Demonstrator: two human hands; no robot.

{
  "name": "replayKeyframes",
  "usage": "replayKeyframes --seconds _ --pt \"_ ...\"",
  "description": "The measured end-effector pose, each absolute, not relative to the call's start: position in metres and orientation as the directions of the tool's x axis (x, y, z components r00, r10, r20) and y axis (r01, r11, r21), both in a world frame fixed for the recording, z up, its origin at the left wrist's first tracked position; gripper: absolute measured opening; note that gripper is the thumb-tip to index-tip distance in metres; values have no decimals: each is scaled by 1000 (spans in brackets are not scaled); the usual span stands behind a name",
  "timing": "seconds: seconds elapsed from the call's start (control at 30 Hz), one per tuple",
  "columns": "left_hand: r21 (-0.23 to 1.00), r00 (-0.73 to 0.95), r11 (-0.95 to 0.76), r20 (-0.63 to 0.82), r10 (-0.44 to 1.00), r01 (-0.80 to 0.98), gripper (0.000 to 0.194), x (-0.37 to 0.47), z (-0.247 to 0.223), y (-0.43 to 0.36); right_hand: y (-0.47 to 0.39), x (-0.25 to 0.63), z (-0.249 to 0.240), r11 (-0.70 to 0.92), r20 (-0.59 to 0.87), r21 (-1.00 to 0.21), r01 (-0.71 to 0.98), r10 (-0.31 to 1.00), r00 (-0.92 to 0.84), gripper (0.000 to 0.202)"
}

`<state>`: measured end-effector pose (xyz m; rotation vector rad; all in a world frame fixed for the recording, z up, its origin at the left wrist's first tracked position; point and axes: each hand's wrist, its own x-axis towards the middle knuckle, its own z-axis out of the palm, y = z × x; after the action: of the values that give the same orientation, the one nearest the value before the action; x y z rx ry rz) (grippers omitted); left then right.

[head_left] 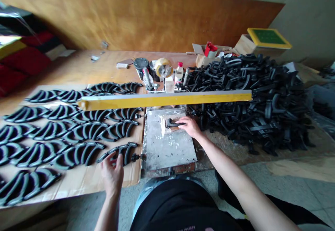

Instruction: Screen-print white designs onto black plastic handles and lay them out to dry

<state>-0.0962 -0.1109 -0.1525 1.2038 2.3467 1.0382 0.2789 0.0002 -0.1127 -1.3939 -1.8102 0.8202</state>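
My right hand (190,126) pinches one end of a black curved plastic handle (171,123), which lies on a small fixture block on the grey metal plate (170,147) of a bench jig. My left hand (112,171) is at the near row of similar handles, with thumb and fingers apart. Its fingertips are beside or touching a black handle (127,152) at that row's right end; I cannot tell whether they touch. Several rows of matching handles (78,154) lie side by side on cardboard (110,180) to the left.
A long yellow-edged bar (167,101) crosses above the jig. Right of it rises a big heap of loose black handles (261,101). Behind the jig stand a tape roll (164,67), a red-capped bottle (179,73) and a dark jar (141,64). Dark knobs (135,157) stick out at the plate's left.
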Motion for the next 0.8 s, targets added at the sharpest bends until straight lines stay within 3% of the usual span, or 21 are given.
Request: replayKeyframes --seconds 0.23,0.33,0.47,0.63,0.73,0.8 --pt "745 -583 396 -11 812 537 56 -96 -159 -126 10 268 -120 368 232 -526 767 929 -287 17" --pt "761 -589 362 32 808 538 55 -95 -148 -119 9 261 -117 483 230 -424 766 876 -425 35" --pt "872 -570 190 118 813 452 48 -69 -96 -77 21 242 -119 625 97 -358 694 764 -638 54" --pt "977 -400 -175 209 892 119 43 -16 -9 -14 44 246 -115 367 110 -315 875 930 -350 50" --pt "979 -270 -190 163 949 -77 48 6 22 5 44 278 -109 237 153 -380 894 969 -191 39" --pt "986 -230 -142 119 966 -87 54 9 28 3 41 309 -104 147 176 -482 864 982 -69 32"
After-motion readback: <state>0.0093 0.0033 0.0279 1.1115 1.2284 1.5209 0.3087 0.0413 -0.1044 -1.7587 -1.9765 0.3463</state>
